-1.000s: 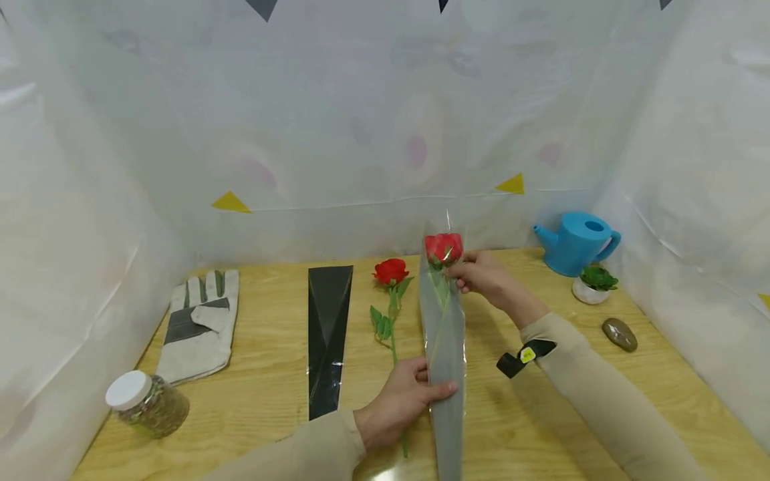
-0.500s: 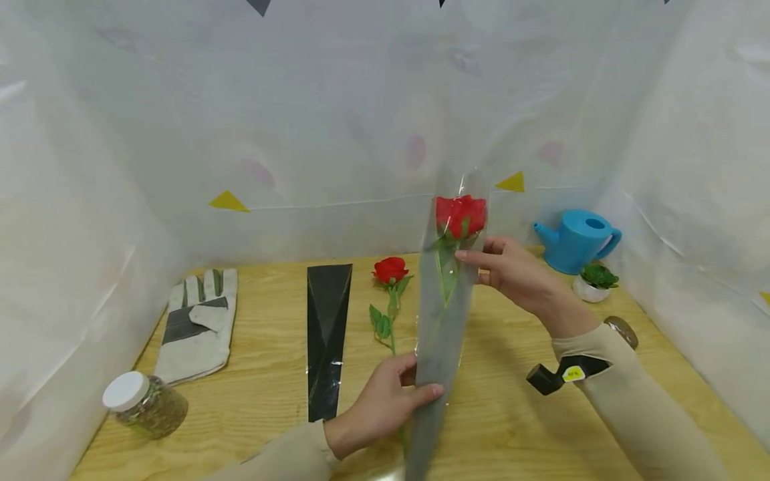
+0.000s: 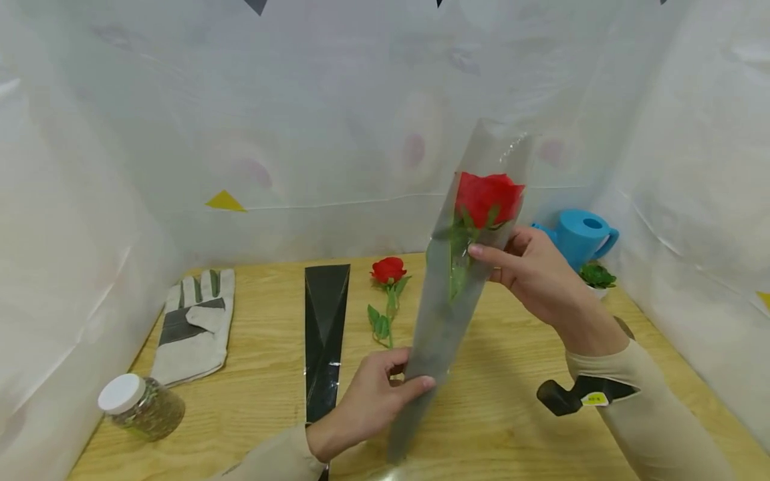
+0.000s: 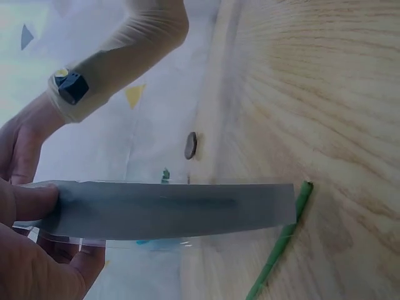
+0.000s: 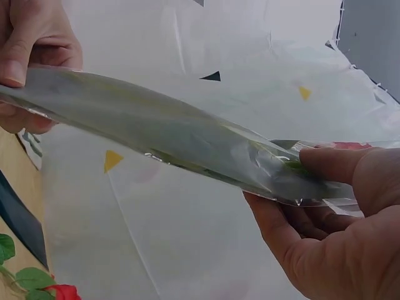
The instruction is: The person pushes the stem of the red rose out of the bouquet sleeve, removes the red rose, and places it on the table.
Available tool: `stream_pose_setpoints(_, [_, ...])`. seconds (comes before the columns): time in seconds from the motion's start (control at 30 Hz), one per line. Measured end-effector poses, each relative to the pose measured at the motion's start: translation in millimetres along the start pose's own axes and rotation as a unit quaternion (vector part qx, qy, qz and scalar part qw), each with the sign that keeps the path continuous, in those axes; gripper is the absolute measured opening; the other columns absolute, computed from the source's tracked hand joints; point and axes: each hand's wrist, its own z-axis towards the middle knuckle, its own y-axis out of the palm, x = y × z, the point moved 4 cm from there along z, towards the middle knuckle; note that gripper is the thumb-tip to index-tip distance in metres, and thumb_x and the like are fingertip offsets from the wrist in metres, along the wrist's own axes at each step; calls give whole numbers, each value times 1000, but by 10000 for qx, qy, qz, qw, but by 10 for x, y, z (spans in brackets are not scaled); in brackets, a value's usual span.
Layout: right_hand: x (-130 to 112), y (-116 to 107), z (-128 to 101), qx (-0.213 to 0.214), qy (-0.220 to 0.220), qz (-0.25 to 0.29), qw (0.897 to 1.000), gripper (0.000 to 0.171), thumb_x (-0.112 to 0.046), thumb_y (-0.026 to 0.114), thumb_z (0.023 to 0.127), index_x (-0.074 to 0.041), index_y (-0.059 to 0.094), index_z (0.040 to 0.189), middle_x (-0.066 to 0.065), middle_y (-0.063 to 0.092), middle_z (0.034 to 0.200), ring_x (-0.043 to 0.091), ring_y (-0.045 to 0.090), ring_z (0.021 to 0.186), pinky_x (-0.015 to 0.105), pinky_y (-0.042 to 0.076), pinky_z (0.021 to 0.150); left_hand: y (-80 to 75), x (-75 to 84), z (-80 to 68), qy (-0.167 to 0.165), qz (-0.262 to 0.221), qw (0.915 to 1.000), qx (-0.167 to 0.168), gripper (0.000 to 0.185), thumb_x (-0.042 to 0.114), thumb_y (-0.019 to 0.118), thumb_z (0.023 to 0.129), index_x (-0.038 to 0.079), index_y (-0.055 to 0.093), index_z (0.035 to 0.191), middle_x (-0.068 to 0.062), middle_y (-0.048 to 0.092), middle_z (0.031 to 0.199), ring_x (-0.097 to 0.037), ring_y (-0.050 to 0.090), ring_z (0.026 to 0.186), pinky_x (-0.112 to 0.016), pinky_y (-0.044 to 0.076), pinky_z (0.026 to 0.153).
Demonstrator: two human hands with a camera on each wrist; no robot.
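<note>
A red rose (image 3: 488,199) stands inside a long grey, clear-fronted flower sleeve (image 3: 439,327), tilted with its bloom up and to the right. My right hand (image 3: 535,274) pinches the sleeve just below the bloom, thumb in front. Lower down, my left hand (image 3: 367,401) grips the narrow part between thumb and fingers. The left wrist view has the sleeve's lower end (image 4: 175,209) raised over the table, near a green stem (image 4: 281,244). Another red rose (image 3: 388,270) lies bare on the table, its lower stem hidden by my left hand and the sleeve.
A black flower sleeve (image 3: 325,347) lies left of the bare rose. Further left are a work glove (image 3: 198,327) and a white-lidded jar (image 3: 142,406). Behind my right hand stand a blue watering can (image 3: 579,237) and a potted succulent (image 3: 597,276). A stone (image 3: 623,327) is partly hidden.
Both hands have lifted the sleeved rose off the table towards me, and its top has tilted right. My left hand has shifted slightly left, my right hand to the right. The bare rose stays put.
</note>
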Motion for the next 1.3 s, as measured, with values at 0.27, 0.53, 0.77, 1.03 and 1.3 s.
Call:
stream_pose_setpoints(0.27, [-105,120,-125,413,-402,-361,9977,30,-4,63,97,1,60,127,13,65,117,26,63,105,35,54,85,-60,71,-42,215,350,9992,-11,15,14,74,90,11,74,105,-2,69,95,-14,64,90,-29,55,75])
stream_pose_setpoints(0.53, [-138,179,-176,715,-753,-1127,9882,32,-5,68,94,1,60,124,11,69,110,23,68,97,33,56,81,-77,104,-59,221,412,9989,106,11,11,75,89,13,74,100,3,68,91,-14,63,93,-29,55,77])
stream_pose_setpoints(0.77, [-142,181,-199,826,-831,-1283,9848,34,-4,69,93,0,60,125,12,69,109,24,68,95,33,56,79,-67,121,-60,340,614,9974,173,9,12,76,88,16,73,96,5,66,86,-13,61,86,-29,54,72])
stream_pose_setpoints(1.03, [-127,203,-225,908,-763,-1465,9821,39,-6,72,91,1,59,127,11,70,109,24,67,96,32,56,79,-61,137,-62,299,586,9978,90,13,11,76,88,16,74,99,3,67,90,-12,59,83,-26,52,70])
stream_pose_setpoints(1.3, [-87,237,-225,943,-975,-1668,9766,44,-2,75,88,-1,59,129,10,69,112,26,66,98,32,56,79,-42,127,-59,91,7,9999,-93,20,5,74,89,7,73,109,-1,70,101,-17,66,96,-31,55,79])
